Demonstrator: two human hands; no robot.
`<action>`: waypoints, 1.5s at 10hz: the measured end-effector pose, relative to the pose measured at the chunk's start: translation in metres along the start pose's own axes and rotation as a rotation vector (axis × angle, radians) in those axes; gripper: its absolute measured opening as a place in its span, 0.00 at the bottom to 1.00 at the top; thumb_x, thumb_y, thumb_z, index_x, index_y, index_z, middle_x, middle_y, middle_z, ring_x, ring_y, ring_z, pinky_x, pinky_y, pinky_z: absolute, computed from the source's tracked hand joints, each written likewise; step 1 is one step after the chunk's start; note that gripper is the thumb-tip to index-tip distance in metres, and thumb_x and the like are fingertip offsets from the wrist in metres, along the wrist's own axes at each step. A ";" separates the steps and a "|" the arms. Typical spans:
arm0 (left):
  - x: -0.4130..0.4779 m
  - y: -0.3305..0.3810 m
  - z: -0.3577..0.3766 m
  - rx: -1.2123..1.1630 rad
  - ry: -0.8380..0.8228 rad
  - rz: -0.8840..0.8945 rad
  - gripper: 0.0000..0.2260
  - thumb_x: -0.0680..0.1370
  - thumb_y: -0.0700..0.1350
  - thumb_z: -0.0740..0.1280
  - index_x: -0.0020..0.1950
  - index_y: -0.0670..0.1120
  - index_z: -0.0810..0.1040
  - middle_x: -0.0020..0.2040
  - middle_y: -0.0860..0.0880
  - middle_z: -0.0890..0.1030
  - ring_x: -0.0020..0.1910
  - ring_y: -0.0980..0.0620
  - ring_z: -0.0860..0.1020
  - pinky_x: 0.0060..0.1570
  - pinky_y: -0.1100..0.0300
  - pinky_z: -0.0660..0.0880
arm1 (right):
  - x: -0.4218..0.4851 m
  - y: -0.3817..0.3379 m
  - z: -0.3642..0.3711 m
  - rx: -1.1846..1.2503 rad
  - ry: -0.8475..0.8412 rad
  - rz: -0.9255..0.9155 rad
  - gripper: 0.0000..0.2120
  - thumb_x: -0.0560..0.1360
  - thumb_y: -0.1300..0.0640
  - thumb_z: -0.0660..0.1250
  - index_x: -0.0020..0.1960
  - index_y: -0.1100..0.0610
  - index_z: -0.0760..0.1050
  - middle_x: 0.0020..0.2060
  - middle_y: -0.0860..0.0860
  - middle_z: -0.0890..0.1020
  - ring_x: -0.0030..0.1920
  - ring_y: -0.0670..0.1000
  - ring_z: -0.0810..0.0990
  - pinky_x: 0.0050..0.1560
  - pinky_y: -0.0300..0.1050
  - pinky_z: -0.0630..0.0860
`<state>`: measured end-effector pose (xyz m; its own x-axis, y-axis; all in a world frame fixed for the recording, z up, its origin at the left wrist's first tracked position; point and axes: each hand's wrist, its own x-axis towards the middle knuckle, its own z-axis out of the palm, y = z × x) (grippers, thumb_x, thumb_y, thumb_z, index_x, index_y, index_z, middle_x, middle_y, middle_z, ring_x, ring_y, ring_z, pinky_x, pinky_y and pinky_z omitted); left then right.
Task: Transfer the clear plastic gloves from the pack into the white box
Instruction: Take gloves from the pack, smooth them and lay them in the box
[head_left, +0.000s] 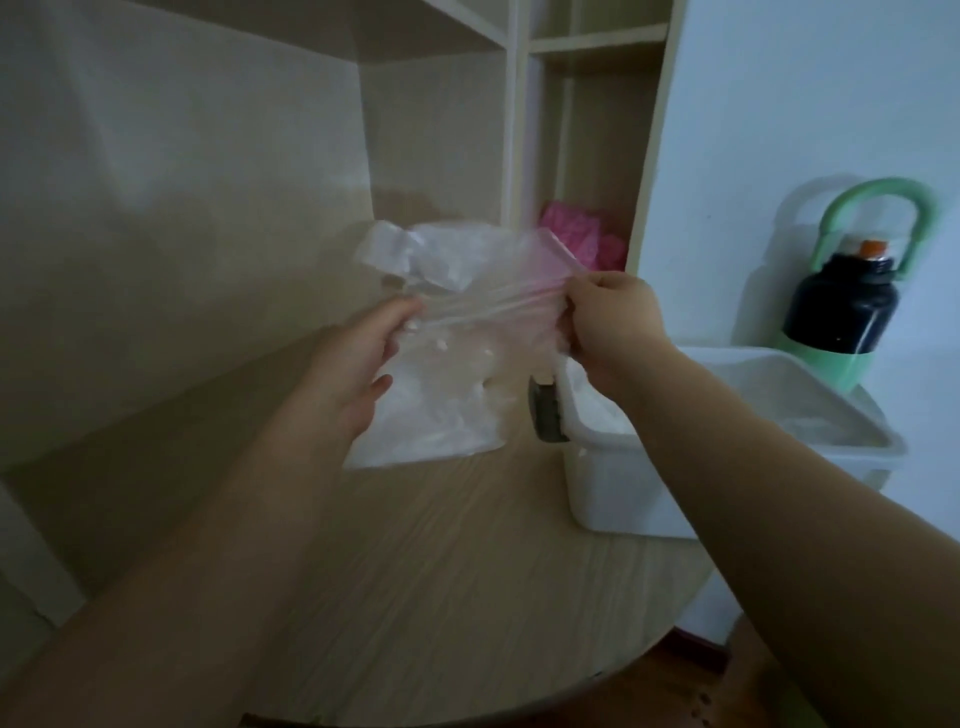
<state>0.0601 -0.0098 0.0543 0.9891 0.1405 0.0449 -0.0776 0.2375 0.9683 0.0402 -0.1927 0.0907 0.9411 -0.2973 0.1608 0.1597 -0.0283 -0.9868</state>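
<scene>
The pack was a soft see-through bag with a thin pink strip across it near the top. It was held up just to the left of the white box, over the desk. Inside it the clear plastic gloves looked white and crumpled. Some of them stuck out of the top of the pack in a wrinkly bunch. The rest sat packed in the lower part. The picture was a bit blurry, so single gloves could not be told apart.

The left hand held the side of the pack farther from the box, with its fingers pinching the plastic. The right hand gripped the side nearer the box. Its fingers were curled tight round the end of the pink strip.

The box stood open on the desk. Something white lay inside it. A dark bottle with a green handle stood behind the box. A pink thing sat on a shelf behind the pack.
</scene>
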 end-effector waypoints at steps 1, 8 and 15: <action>0.004 0.004 0.012 0.026 0.147 0.061 0.18 0.67 0.55 0.73 0.54 0.50 0.80 0.50 0.49 0.82 0.51 0.49 0.80 0.41 0.63 0.73 | 0.013 -0.002 -0.028 -0.153 0.111 -0.014 0.15 0.79 0.61 0.57 0.33 0.57 0.70 0.28 0.51 0.69 0.28 0.50 0.69 0.26 0.40 0.68; -0.022 -0.014 0.158 1.475 -0.719 0.372 0.26 0.70 0.59 0.73 0.67 0.57 0.74 0.61 0.58 0.77 0.55 0.59 0.76 0.56 0.60 0.73 | 0.040 0.020 -0.182 -1.326 0.004 -0.034 0.23 0.76 0.47 0.66 0.64 0.61 0.69 0.56 0.57 0.77 0.52 0.56 0.75 0.49 0.46 0.71; -0.011 -0.030 0.170 1.475 -0.791 0.345 0.21 0.79 0.58 0.61 0.70 0.53 0.71 0.67 0.53 0.74 0.62 0.53 0.74 0.64 0.53 0.69 | 0.038 0.023 -0.148 -1.433 -0.400 0.012 0.27 0.74 0.52 0.70 0.70 0.56 0.68 0.66 0.54 0.73 0.64 0.55 0.72 0.67 0.51 0.68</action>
<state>0.0725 -0.1818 0.0669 0.8042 -0.5919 -0.0531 -0.5617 -0.7862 0.2576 0.0357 -0.3459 0.0714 0.9956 -0.0358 -0.0863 -0.0469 -0.9904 -0.1303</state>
